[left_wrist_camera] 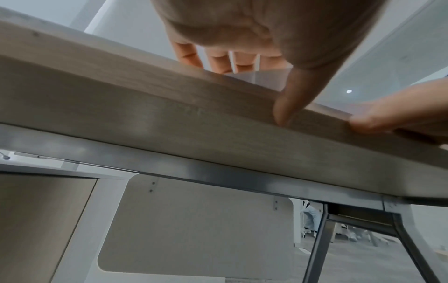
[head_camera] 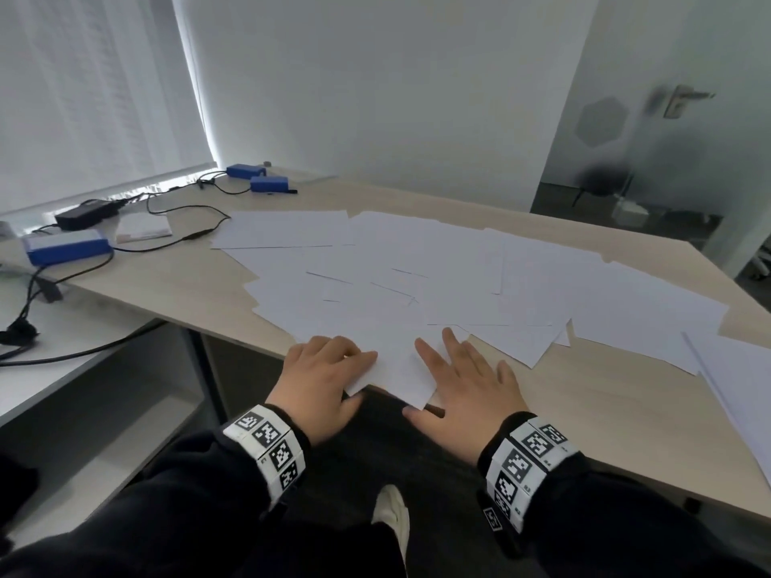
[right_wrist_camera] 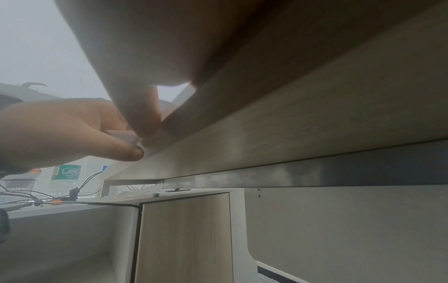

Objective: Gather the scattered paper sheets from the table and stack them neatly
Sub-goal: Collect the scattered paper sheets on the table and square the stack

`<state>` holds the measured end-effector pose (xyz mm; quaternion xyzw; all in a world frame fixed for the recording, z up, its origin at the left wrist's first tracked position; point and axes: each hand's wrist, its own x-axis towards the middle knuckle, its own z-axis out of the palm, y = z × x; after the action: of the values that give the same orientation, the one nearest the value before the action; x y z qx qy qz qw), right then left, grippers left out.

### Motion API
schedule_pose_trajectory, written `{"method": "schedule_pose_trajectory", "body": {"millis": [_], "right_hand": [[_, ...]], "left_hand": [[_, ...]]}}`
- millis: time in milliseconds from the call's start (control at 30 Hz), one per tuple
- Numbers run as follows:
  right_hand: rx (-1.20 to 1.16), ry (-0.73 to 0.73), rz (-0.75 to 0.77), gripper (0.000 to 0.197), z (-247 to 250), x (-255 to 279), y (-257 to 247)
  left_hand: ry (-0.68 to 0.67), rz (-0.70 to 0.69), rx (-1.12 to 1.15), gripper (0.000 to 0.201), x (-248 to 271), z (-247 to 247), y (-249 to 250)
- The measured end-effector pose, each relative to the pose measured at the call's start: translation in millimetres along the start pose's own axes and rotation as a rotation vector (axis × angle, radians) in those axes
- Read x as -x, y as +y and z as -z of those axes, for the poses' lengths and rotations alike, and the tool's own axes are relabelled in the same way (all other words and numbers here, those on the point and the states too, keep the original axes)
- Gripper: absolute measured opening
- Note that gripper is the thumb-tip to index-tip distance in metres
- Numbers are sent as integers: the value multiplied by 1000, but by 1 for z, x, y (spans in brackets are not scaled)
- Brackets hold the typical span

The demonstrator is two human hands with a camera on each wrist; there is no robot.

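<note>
Several white paper sheets [head_camera: 417,277] lie scattered and overlapping across the light wood table [head_camera: 584,410]. One sheet [head_camera: 396,369] hangs over the near edge between my hands. My left hand [head_camera: 350,377] is at its left edge, fingers curled on top and thumb beneath the corner, pinching it. In the right wrist view that corner [right_wrist_camera: 121,134] shows between the left hand's [right_wrist_camera: 60,130] thumb and fingers. My right hand [head_camera: 442,381] lies flat on the sheet's right side with fingers spread, thumb at the overhanging corner. The left wrist view shows my left thumb [left_wrist_camera: 286,107] against the table's front edge [left_wrist_camera: 169,124].
Blue boxes [head_camera: 66,248], a black power adapter [head_camera: 87,212], cables [head_camera: 179,239] and a white pad [head_camera: 144,229] sit at the far left. A lower white shelf [head_camera: 62,360] adjoins the table's left side. Another sheet [head_camera: 738,369] lies at the right edge. Metal legs [left_wrist_camera: 320,249] stand under the table.
</note>
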<state>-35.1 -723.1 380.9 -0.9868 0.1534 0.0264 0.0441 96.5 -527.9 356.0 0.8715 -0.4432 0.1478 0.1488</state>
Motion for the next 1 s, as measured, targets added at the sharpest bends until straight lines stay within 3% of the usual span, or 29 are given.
{"method": "schedule_pose_trajectory", "body": {"millis": [133, 200, 433, 633, 800, 1000], "right_hand": [[27, -37, 32, 75, 3, 3, 2], [29, -30, 55, 68, 3, 5, 2], [-53, 84, 56, 48, 6, 10, 1], [-31, 88, 37, 53, 8, 9, 1], [0, 14, 45, 82, 11, 12, -2], [-49, 41, -3, 61, 13, 4, -4]], "left_hand": [[-77, 66, 18, 73, 3, -3, -8], [-114, 116, 47, 68, 3, -1, -17], [52, 18, 246, 51, 13, 6, -31], [88, -85, 202, 52, 9, 0, -17], [141, -183, 248, 28, 0, -2, 0], [192, -313, 353, 17, -6, 4, 21]]}}
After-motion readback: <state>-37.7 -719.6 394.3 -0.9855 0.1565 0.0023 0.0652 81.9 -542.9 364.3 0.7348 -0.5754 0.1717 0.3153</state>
